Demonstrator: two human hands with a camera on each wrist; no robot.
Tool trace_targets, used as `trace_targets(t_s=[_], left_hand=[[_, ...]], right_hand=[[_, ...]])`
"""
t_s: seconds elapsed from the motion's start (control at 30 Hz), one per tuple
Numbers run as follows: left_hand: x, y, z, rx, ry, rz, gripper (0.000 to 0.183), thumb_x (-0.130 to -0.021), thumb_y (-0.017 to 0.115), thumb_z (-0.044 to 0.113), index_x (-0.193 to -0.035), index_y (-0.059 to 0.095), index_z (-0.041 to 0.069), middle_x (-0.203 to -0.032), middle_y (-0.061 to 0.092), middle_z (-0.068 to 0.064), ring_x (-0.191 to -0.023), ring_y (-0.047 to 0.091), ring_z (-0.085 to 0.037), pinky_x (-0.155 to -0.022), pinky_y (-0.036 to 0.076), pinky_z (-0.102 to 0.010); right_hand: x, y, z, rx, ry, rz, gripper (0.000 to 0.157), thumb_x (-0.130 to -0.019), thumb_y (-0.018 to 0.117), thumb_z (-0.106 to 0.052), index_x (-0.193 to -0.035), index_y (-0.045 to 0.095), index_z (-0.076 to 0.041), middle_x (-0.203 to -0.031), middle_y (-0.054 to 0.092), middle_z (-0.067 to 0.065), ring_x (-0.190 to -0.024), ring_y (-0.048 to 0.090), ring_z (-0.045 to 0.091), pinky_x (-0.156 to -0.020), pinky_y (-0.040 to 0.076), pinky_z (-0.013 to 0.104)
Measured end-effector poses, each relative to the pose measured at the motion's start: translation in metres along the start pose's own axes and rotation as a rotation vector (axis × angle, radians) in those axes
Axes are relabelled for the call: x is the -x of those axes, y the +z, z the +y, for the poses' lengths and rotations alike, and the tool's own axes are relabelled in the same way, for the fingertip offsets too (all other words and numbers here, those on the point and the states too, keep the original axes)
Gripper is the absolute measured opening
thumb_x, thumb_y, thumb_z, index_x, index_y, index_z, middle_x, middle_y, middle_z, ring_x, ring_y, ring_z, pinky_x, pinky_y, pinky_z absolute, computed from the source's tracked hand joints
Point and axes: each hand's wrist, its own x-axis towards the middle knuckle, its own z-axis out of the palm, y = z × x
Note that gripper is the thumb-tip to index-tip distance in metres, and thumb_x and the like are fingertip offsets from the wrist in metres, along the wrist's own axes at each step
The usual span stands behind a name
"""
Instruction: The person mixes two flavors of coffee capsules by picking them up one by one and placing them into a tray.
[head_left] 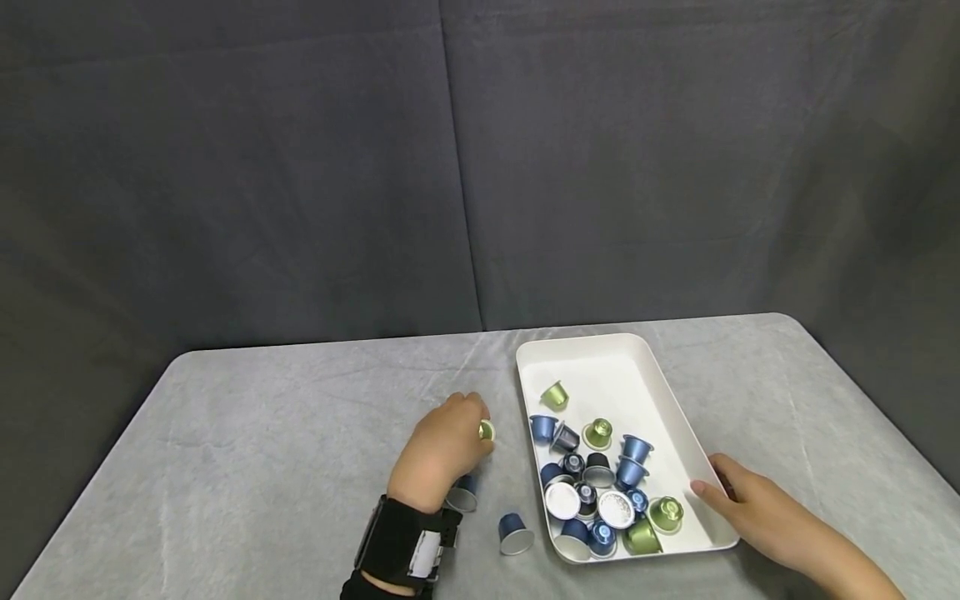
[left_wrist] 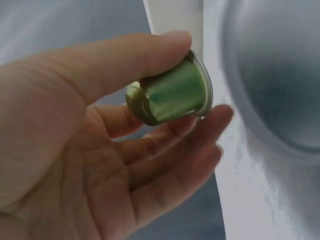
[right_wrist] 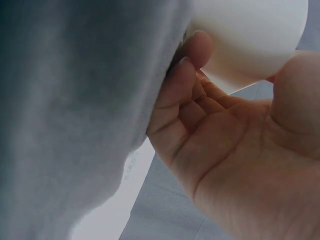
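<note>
My left hand (head_left: 444, 442) pinches a green coffee capsule (left_wrist: 172, 92) between thumb and fingers, left of a white tray (head_left: 611, 346). Only the capsule's end shows past the fingers in the head view. Close under the left wrist lies a blue capsule (head_left: 462, 495), partly hidden by it. Another blue capsule (head_left: 515, 533) rests on the table between that wrist and the tray. My right hand (head_left: 772, 510) grips the tray's right side near the front corner, thumb over the rim and fingers curled at the outside. The right wrist view shows the white tray wall (right_wrist: 245, 40) against those fingers.
Inside the tray lie several capsules, mostly towards its front: blue ones such as a light blue capsule (head_left: 637, 448), a black capsule (head_left: 598, 469) and a green capsule (head_left: 666, 514). A grey cloth covers the table (head_left: 262, 467). Behind it hangs a dark curtain (head_left: 300, 183).
</note>
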Motion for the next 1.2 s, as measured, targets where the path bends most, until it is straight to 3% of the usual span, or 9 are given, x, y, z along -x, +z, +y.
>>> trace_targets(t_s=[0.37,0.63,0.83,1.0,1.2], left_hand=[[-0.008,0.003,0.007,0.047,0.068,0.056,0.029,-0.088,0.074,0.012,-0.115,0.067,0.003,-0.102,0.06,-0.008,-0.083,0.059,-0.02,-0.076,0.051,-0.037],[-0.012,0.011,0.023,0.032,0.159,0.107,0.031,-0.089,0.075,0.017,-0.117,0.068,0.006,-0.106,0.062,-0.006,-0.093,0.063,-0.02,-0.081,0.052,-0.037],[-0.01,0.02,0.044,-0.027,0.231,0.071,0.035,-0.089,0.075,0.02,-0.122,0.068,0.01,-0.112,0.064,-0.002,-0.101,0.063,-0.018,-0.084,0.052,-0.032],[-0.006,0.025,0.059,-0.07,0.347,0.038,0.034,-0.089,0.076,0.021,-0.121,0.068,0.011,-0.115,0.065,0.0,-0.104,0.063,-0.017,-0.088,0.051,-0.029],[0.004,0.029,0.073,-0.129,0.471,-0.013,0.029,-0.087,0.078,0.023,-0.114,0.07,0.016,-0.108,0.068,0.008,-0.098,0.063,-0.008,-0.084,0.049,-0.022]], right_hand=[[0.0,-0.001,-0.001,-0.006,0.018,-0.006,0.031,-0.103,0.054,-0.025,-0.118,0.055,0.002,-0.102,0.064,0.008,-0.087,0.054,0.019,-0.069,0.047,0.035],[0.001,-0.001,-0.001,-0.001,0.019,0.0,0.032,-0.103,0.054,-0.025,-0.12,0.054,0.003,-0.105,0.065,0.011,-0.089,0.055,0.02,-0.071,0.048,0.037],[0.001,0.0,-0.001,-0.002,0.024,0.004,0.031,-0.103,0.055,-0.026,-0.118,0.055,0.001,-0.103,0.065,0.008,-0.087,0.055,0.019,-0.069,0.047,0.034],[0.001,-0.001,-0.001,0.002,0.013,0.008,0.031,-0.103,0.054,-0.025,-0.119,0.055,0.002,-0.103,0.065,0.009,-0.087,0.054,0.019,-0.069,0.047,0.035],[0.001,0.0,-0.001,-0.007,0.018,0.004,0.032,-0.103,0.055,-0.026,-0.119,0.055,0.001,-0.102,0.065,0.007,-0.087,0.055,0.018,-0.07,0.048,0.034]])
